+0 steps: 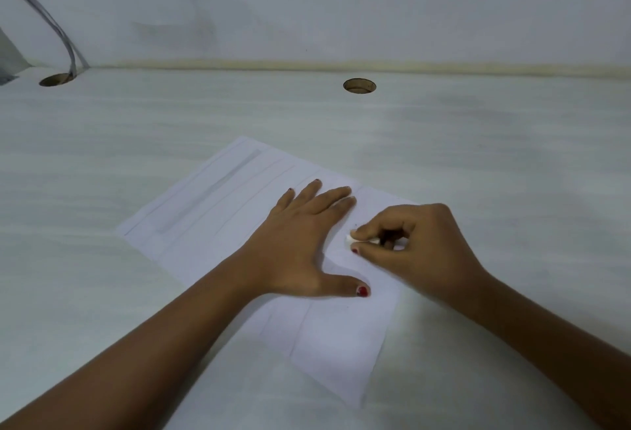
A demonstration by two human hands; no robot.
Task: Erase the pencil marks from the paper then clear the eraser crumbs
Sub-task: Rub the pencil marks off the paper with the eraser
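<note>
Paper [259, 221]: centre of frame, flat on the white surface [478, 143]; faint pencil lines run along it.
Left hand [300, 245]: spread wide, palm down on the sheet, apparently pinning it against the rubbing.
Right hand [416, 248]: pinches the eraser [351, 239] at the sheet's right part, tip low to the page.
Crumbs: none discernible; sweeping judged not begun.

white worktop [478, 143] with faint grain, soft even light. two round cable holes near the back: one mid [359, 85], one far left [56, 79] with grey cables [58, 30] running down into it. plain white wall [341, 3] behind, scuffed, yellowish sealant strip [307, 64] along the joint.
</note>
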